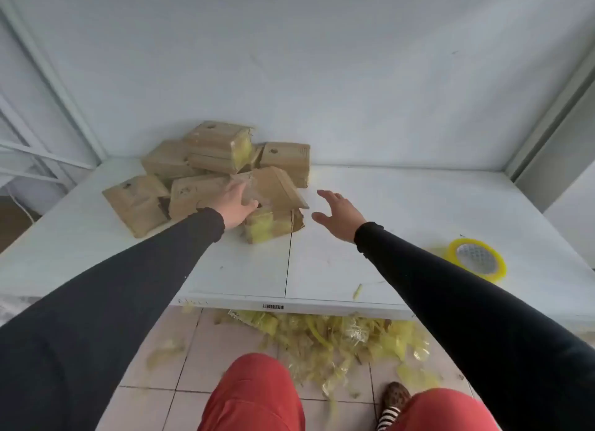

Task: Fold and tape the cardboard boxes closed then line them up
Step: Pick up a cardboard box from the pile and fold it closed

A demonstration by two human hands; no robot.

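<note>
Cardboard box (273, 205), frame centre, flap tilted up-right: left hand (236, 205) rested on it; right hand (341, 216) hovered beside, fingers spread.

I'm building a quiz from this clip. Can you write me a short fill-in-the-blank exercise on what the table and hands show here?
1. The left hand rests on a box whose top flap is ____.
2. The right hand is open and holds ____.
3. The tape roll lies on the table at the person's ____ side.
4. Yellow tape scraps lie on the ____ under the table edge.

Missing words: open; nothing; right; floor
</note>
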